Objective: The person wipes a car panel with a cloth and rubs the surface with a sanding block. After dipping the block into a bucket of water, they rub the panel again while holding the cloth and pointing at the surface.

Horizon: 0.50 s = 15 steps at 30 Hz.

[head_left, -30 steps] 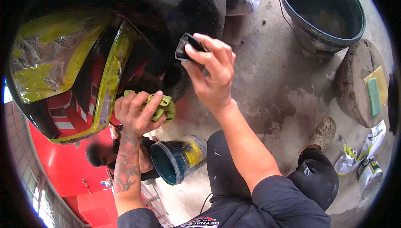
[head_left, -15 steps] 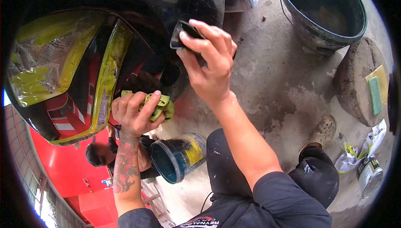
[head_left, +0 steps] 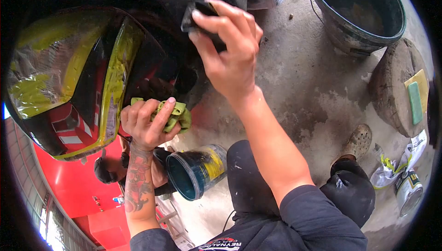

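My left hand (head_left: 148, 123) is closed around a crumpled yellow-green cloth (head_left: 178, 115), beside the black car body panel (head_left: 152, 74). Higher up, my right hand (head_left: 232, 51) grips a flat black sanding block (head_left: 199, 15) between thumb and fingers, at the dark lower part of the car. Whether the block touches the surface is hard to see. Yellow masking tape (head_left: 117, 80) and clear plastic film (head_left: 43, 62) cover parts of the panel at the left.
A large dark bucket (head_left: 338, 30) stands at upper right, near a wooden stump (head_left: 391, 85) bearing a green block (head_left: 415, 103). Another bucket (head_left: 198, 173) lies tilted in view below. A paint can (head_left: 409, 193) is at far right. Another person (head_left: 156, 173) crouches behind.
My right hand has moved up a little with the sanding block, which is now farther over the dark car surface. My left hand and the cloth have barely moved.
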Each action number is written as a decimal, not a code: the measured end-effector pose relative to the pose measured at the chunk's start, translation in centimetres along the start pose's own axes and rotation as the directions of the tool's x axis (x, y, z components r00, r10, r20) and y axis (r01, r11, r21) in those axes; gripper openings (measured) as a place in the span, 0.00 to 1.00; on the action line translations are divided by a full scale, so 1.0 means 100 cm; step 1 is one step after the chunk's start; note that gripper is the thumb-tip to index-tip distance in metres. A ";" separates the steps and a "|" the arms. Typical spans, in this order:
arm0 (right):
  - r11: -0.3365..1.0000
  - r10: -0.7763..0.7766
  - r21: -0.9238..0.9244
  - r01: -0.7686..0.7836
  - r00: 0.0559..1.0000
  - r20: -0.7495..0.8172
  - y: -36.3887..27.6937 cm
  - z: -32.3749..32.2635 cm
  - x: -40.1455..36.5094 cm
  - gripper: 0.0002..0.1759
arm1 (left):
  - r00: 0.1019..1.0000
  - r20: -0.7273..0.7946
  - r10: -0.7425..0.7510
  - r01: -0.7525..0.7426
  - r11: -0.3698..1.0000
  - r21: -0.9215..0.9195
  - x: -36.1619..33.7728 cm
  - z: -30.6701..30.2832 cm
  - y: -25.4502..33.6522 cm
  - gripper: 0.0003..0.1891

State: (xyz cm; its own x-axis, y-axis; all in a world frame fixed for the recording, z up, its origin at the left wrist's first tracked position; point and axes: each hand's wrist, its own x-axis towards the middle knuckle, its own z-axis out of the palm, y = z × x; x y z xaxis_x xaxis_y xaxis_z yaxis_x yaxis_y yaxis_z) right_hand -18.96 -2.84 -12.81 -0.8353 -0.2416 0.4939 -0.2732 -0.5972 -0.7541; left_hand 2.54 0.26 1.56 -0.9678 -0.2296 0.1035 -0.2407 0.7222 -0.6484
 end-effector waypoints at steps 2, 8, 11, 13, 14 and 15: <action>0.999 -0.034 -0.019 0.033 0.999 -0.002 0.002 0.003 0.008 0.17 | 1.000 0.001 -0.004 0.004 1.000 -0.006 -0.001 0.000 0.001 0.29; 0.998 0.068 0.016 -0.069 0.996 0.059 -0.006 -0.016 -0.031 0.18 | 1.000 -0.006 -0.002 0.001 1.000 -0.011 0.001 0.000 0.001 0.31; 0.999 0.030 0.016 -0.031 0.999 0.044 -0.003 -0.013 -0.025 0.17 | 1.000 -0.008 -0.004 0.004 1.000 -0.019 0.001 0.001 0.001 0.31; 0.999 -0.020 0.028 0.019 0.999 0.040 0.003 -0.005 -0.005 0.16 | 1.000 -0.009 -0.004 0.004 1.000 -0.019 0.001 0.000 0.001 0.31; 0.997 -0.064 0.044 0.063 0.998 0.024 0.009 0.001 0.006 0.15 | 1.000 -0.008 -0.004 0.004 1.000 -0.016 0.001 0.000 0.001 0.31; 0.993 -0.100 0.063 0.099 0.995 0.020 0.013 0.007 0.018 0.15 | 1.000 -0.007 -0.003 0.003 1.000 -0.012 0.001 0.000 0.001 0.31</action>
State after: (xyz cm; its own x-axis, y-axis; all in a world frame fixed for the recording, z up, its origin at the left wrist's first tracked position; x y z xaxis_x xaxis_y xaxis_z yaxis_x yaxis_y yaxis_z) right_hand -20.47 -4.60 -12.54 -0.7940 -0.1959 0.5755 -0.3234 -0.6654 -0.6728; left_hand 2.38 0.31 1.53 -0.9674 -0.2277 0.1108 -0.2448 0.7293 -0.6389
